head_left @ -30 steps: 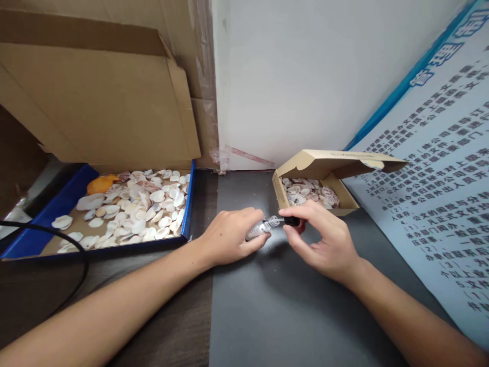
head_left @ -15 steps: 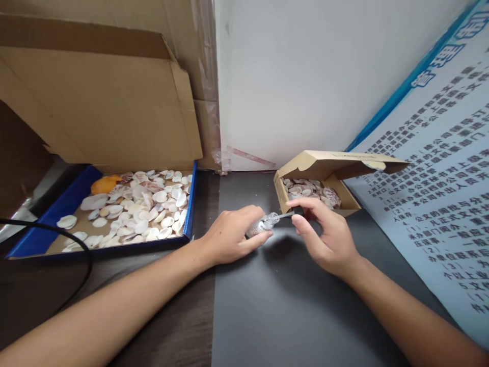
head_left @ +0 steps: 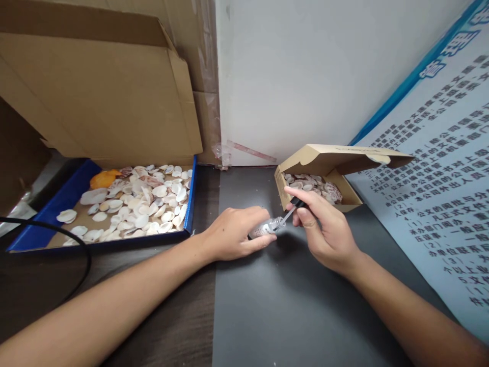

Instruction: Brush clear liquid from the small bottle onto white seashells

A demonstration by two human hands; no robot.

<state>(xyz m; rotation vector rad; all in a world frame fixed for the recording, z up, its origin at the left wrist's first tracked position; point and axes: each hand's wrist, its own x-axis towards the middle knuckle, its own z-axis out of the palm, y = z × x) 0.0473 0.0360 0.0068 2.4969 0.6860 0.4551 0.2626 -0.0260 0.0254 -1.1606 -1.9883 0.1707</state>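
My left hand (head_left: 240,234) is closed around a small clear bottle (head_left: 267,228), which lies tilted with its open mouth to the right. Thumb and fingers of my right hand (head_left: 321,224) pinch a black brush cap (head_left: 298,203). From that cap a thin pale stem (head_left: 287,216) slants down to the bottle's mouth; whether its tip is inside or only at the rim, I cannot tell. Both hands are just above the dark grey mat (head_left: 248,311). The bottle's lower part is hidden by my left fingers.
On the left, a blue-sided cardboard box (head_left: 193,196) with its lid up holds many seashells (head_left: 141,204). A smaller cardboard box (head_left: 280,183) of shells stands behind my right hand. A black cable (head_left: 86,265) curves at far left; a printed sheet (head_left: 439,204) leans on the right.
The stem has tipped from nearly level to a steeper slant as my right hand turned the cap. The bottle has turned slightly, and more of it shows beyond my left fingers.
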